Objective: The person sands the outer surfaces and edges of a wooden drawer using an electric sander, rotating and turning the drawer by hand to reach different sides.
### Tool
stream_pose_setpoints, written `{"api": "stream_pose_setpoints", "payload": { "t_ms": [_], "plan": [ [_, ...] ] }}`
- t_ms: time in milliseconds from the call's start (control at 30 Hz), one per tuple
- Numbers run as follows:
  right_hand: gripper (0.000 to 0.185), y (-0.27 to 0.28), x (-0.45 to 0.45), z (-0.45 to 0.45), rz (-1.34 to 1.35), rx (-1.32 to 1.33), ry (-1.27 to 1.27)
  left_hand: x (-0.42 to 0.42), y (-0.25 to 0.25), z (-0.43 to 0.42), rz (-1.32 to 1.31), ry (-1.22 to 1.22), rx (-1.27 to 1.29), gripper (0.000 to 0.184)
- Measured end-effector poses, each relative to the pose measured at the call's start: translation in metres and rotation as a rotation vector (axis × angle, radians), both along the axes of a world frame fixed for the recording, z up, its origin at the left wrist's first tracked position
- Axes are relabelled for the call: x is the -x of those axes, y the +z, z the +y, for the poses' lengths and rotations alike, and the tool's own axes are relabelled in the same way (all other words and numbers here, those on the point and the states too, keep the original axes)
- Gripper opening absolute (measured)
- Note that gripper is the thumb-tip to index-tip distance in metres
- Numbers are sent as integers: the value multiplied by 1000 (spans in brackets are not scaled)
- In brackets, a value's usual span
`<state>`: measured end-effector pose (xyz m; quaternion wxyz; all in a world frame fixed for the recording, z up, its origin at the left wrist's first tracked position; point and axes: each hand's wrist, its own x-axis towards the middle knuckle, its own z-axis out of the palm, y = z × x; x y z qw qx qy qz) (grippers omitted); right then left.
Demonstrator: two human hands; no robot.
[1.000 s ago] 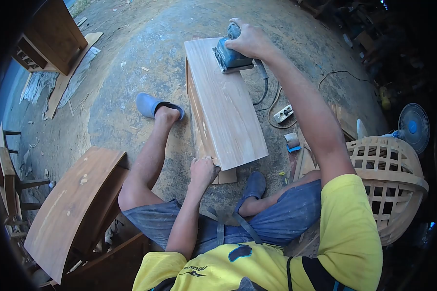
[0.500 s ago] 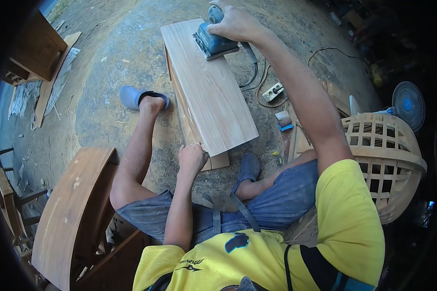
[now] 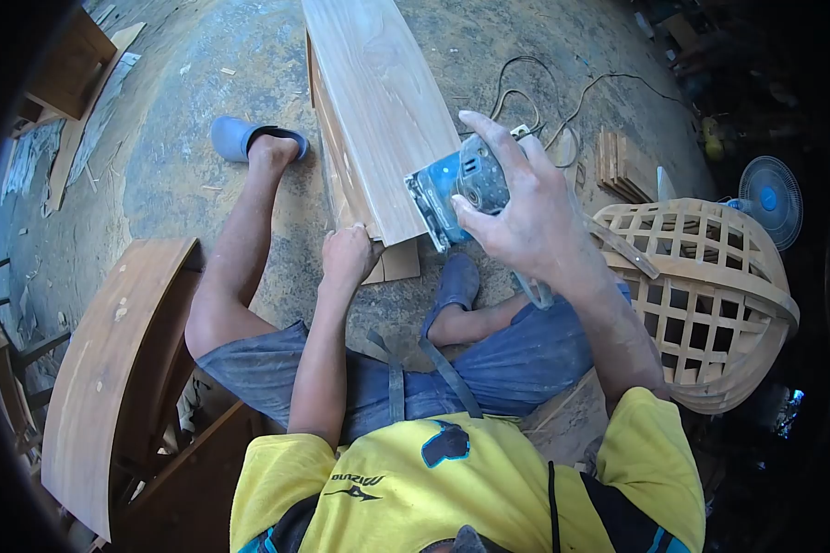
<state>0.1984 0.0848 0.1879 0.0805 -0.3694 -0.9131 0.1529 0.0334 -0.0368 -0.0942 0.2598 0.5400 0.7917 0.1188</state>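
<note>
My right hand (image 3: pixel 539 207) grips a blue electric sander (image 3: pixel 447 189), tilted up on its side at the near right corner of a pale wooden panel (image 3: pixel 378 101). Its pad faces left toward the panel's end; I cannot tell whether the two touch. The panel forms the upper face of a long wooden piece lying between my legs. My left hand (image 3: pixel 349 253) is closed around the near left corner of that piece, its fingertips partly hidden. Below that corner, a flat light board (image 3: pixel 397 264) rests on the floor.
A curved brown wooden piece (image 3: pixel 124 359) stands at my left. To the right are a latticed wooden frame (image 3: pixel 701 304), a fan (image 3: pixel 768 198) and stacked wood pieces (image 3: pixel 625 166). Cables (image 3: pixel 576 120) trail across the floor. A brown cabinet (image 3: pixel 81 64) stands far left.
My right hand has brought the sander from the panel's far end to its near right corner, tipping it off the surface. My left hand stays at the near left corner. The view has shifted slightly.
</note>
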Motion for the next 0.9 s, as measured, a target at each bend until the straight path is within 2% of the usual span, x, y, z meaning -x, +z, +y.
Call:
{"api": "stream_pose_setpoints", "payload": {
  "t_ms": [133,200,300,333,367,433,467,533,567,600,633,733,767,833,867,900],
  "plan": [
    [85,-10,75,65,-68,-137,12,4,-22,-2,18,-30,-128,52],
    [84,-15,124,108,-136,-101,-18,2,-13,-1,-4,-29,-119,47],
    [75,-3,193,162,-4,-87,-65,6,2,-2,2,-54,-89,43],
    [76,-8,212,180,15,-83,-60,13,7,0,-73,-72,48,47],
    [76,-13,229,190,43,-94,-51,24,14,-3,-45,-62,36,47],
    [84,-16,250,198,-47,-90,-99,52,45,-15,-225,22,-6,57],
    [84,-21,250,195,-8,-80,-104,66,65,-20,-303,150,-126,67],
    [83,-19,237,173,5,-55,-86,93,89,-19,-304,327,-558,72],
    [82,-18,226,159,-4,-21,-77,100,120,-16,-209,340,-592,80],
    [80,-13,210,140,-24,-14,-63,100,150,-13,-270,358,-603,94],
    [78,-7,190,119,-42,-7,-53,96,166,-9,-267,359,-601,94],
    [74,2,130,64,-38,45,-19,75,187,14,-56,156,-618,119],
    [73,6,111,44,-34,58,1,60,186,19,-10,93,-639,116],
    [73,7,83,9,-50,18,9,30,178,24,-97,2,-683,106],
    [73,6,73,-3,-40,24,0,14,175,27,-91,-10,-678,106],
    [73,4,65,-11,-34,-4,13,0,172,32,-134,74,-745,98]
  ]
}}
